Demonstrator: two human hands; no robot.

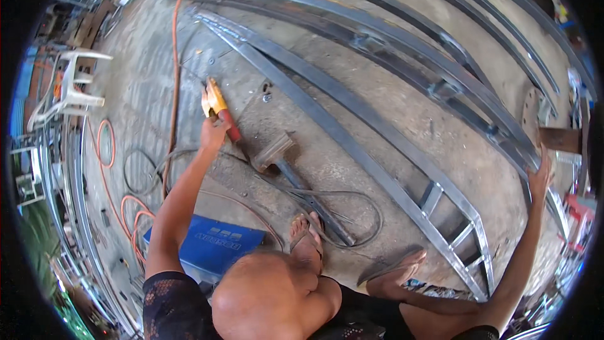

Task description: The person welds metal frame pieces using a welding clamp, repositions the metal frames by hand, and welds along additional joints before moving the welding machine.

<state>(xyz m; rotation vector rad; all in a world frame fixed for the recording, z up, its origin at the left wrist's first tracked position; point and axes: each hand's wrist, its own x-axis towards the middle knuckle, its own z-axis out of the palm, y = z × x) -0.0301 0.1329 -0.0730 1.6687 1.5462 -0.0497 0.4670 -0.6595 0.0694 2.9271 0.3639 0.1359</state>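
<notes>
Right now your left hand (212,132) is closed around the electrode holder (218,106), its yellow head pointed away from you toward the near end of the steel frame (352,145) on the floor (390,88); holding it by the red grip keeps your fingers off the tip. Your right hand (540,176) lies open and flat on the far rail, apparently bracing it. A hammer (277,154) rests just beside the holder within reach, and the blue welder (211,245) sits by your knee, cables trailing behind.

Bare concrete floor (377,107), daylight; white plastic chair (72,88) at left.
</notes>
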